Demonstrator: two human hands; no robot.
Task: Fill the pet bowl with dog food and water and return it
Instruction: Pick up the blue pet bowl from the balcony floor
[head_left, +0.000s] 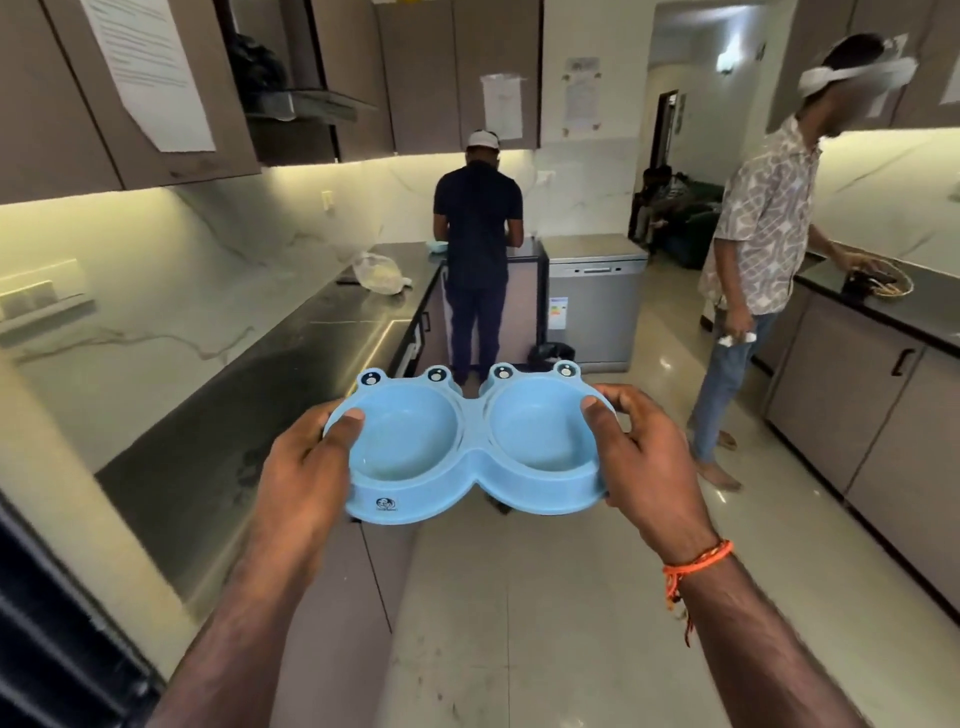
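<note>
A light blue double pet bowl (470, 467) with frog eyes on its far rim is held level in front of me, above the floor beside the left counter. Both of its round basins look empty. My left hand (306, 467) grips the bowl's left end, thumb over the rim. My right hand (644, 457) grips the right end the same way, with an orange thread band on that wrist. No dog food or water source is plainly visible.
A dark counter (291, 374) runs along the left with a plastic bag (379, 273) on it. One person (478, 260) stands at the far end, another (753, 270) at the right counter (883, 306). A steel appliance (597, 301) stands at the back.
</note>
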